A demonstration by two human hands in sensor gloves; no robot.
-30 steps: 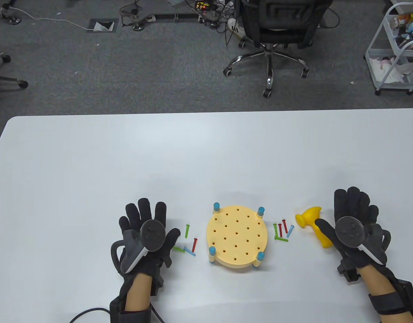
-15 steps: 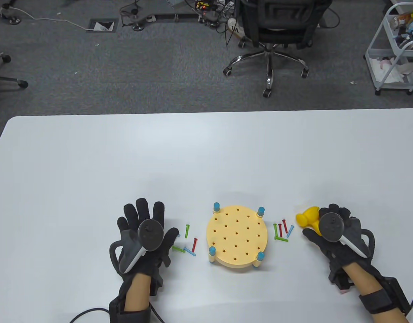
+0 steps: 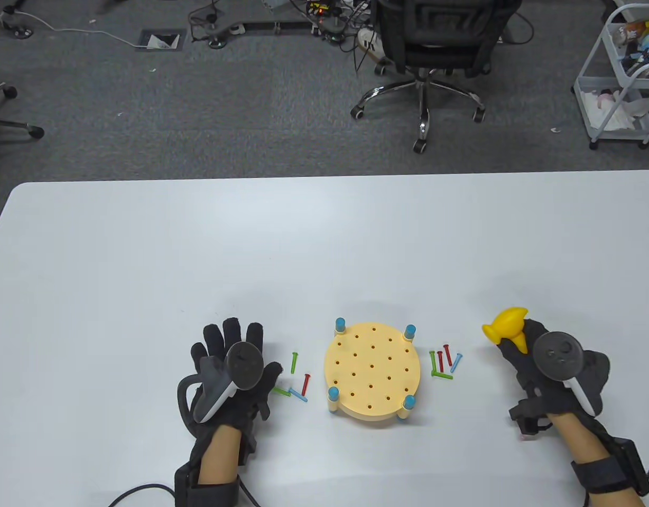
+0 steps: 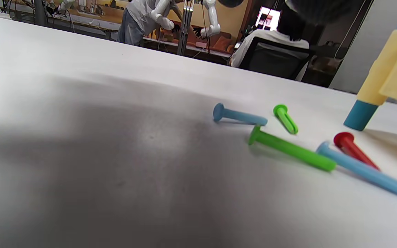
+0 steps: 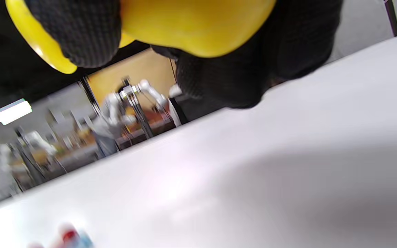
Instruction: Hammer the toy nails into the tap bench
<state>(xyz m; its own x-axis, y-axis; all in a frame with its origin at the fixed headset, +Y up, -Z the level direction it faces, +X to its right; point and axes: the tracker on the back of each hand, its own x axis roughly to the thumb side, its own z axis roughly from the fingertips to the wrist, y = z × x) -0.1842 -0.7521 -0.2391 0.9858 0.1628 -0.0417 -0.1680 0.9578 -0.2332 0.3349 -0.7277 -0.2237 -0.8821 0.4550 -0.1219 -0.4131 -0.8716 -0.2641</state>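
A round yellow tap bench with many holes and blue-capped legs stands at the table's front middle. Loose green, red and blue toy nails lie left of it and right of it; the left ones show in the left wrist view. My right hand grips the yellow toy hammer by its handle and holds it off the table, head pointing away; the right wrist view shows the hammer inside the gloved fingers. My left hand hovers open, fingers spread, beside the left nails.
The white table runs wide behind the bench. Beyond its far edge stand an office chair and a white cart on the grey floor. A cable trails from my left wrist.
My right hand closed around the hammer's handle and lifted it up and to the right. My left hand shifted slightly right, still open.
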